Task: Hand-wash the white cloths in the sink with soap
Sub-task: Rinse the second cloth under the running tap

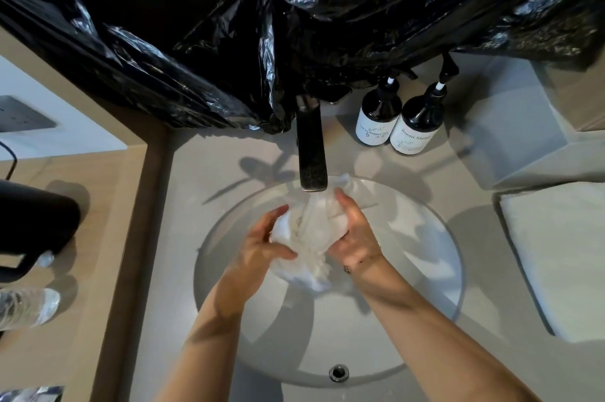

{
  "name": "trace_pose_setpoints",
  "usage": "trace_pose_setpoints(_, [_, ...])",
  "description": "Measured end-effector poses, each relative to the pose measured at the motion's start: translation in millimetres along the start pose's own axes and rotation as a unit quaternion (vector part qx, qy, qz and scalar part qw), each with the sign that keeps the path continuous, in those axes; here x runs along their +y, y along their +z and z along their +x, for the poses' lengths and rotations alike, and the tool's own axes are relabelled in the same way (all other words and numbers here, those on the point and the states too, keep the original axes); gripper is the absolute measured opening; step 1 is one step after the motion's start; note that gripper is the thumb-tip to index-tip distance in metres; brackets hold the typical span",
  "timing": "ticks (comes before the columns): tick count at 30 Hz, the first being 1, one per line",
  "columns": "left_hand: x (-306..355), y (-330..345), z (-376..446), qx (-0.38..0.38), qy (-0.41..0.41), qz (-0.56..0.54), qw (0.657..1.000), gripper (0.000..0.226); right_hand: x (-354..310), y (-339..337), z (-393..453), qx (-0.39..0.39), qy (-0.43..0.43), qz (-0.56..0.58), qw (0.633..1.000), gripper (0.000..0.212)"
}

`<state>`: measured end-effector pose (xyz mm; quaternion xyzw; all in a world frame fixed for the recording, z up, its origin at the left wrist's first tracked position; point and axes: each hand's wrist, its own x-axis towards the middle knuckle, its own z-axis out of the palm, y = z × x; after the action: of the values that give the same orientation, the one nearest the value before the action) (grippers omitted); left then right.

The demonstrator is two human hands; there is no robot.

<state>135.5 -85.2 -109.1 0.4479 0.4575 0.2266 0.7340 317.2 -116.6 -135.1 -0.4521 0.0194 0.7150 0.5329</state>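
Both hands gripped a bunched, wet white cloth [307,231] above the round pale-grey sink [435,257], directly under the spout of the dark metal tap [311,153]. The left hand [262,251] curled around the cloth from nine o'clock, fingers closed on its folds; the right hand [355,231] clasped it from three o'clock. Two dark pump bottles with white labels [397,116] stood on the grey table [183,192] at one o'clock from the sink. A folded white towel [556,254] lay at three o'clock.
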Motion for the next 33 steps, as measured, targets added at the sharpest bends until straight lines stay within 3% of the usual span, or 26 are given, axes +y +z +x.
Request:
trace_pose_setpoints(4, [3.0, 13.2, -11.6, -0.082, -0.008, 0.038, 0.996, 0.077, -9.9, 5.4, -11.2, -0.024, -0.035, 0.011, 0.999, 0.055])
trace_pose_setpoints(6, [11.7, 30.5, -18.2, -0.08, 0.012, 0.034, 0.996, 0.064, -14.1, 9.6, -17.1, -0.021, -0.066, 0.005, 0.998, 0.061])
trace_pose_setpoints(8, [14.8, 48.6, -18.0, 0.017, 0.038, 0.031, 0.999, 0.041, -16.8, 14.4, -23.0, -0.037, -0.08, 0.002, 0.996, 0.065])
trace_pose_setpoints(11, [14.7, 58.3, -15.7, 0.166, 0.01, -0.017, 0.986, 0.027, -20.2, 16.5, -27.8, -0.051, -0.118, 0.014, 0.992, 0.064])
trace_pose_setpoints(15, [14.4, 43.4, -19.8, 0.179, 0.026, -0.099, 0.979, 0.03, -20.2, 3.2, -31.2, -0.025, -0.118, 0.042, 0.992, 0.06])
trace_pose_setpoints(20, [33.1, 19.4, -23.3, 0.15, 0.08, -0.159, 0.972, 0.057, -6.7, -30.6, -29.6, 0.045, -0.11, 0.083, 0.989, 0.07])
trace_pose_setpoints(25, [44.9, 13.7, -26.6, 0.14, 0.054, -0.186, 0.971, 0.044, 9.9, -38.2, -34.0, -0.038, -0.113, 0.091, 0.989, 0.08])
trace_pose_setpoints(29, [34.8, 1.2, -25.5, 0.147, 0.07, -0.182, 0.97, 0.043, -2.7, -31.4, -39.5, -0.001, -0.098, 0.163, 0.982, 0.044])
trace_pose_setpoints(33, [9.7, -7.6, -30.1, 0.136, 0.062, -0.195, 0.969, 0.039, -26.4, -25.6, -51.8, 0.002, -0.113, 0.185, 0.976, 0.03])
